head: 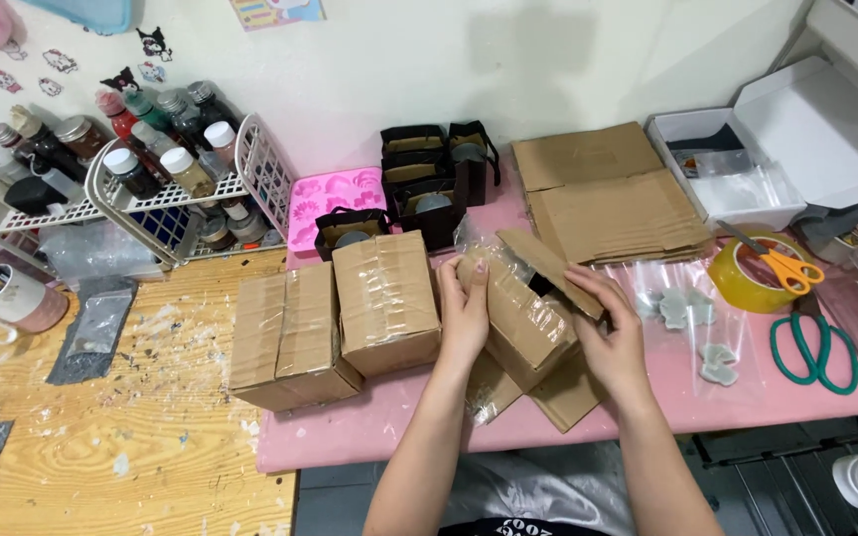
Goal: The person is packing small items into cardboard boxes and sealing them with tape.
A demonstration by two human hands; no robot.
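Observation:
A small brown cardboard box (520, 320) wrapped in clear tape is tilted on the pink table (389, 427), its top flap open. My left hand (464, 316) grips its left side. My right hand (610, 333) holds the right side, fingers on the open flap (550, 268). Crinkled clear plastic (489, 243) shows at the box opening. Two taped cardboard boxes (387, 301) (285, 337) stand just left of my left hand.
Flattened cardboard (613, 203) lies behind the box. Black gift bags (429, 179), a pink mould (335, 199), a wire rack of bottles (166, 194), a white open box (747, 159), a tape roll with orange scissors (762, 273), green scissors (814, 347) and clear bags (692, 318) surround it.

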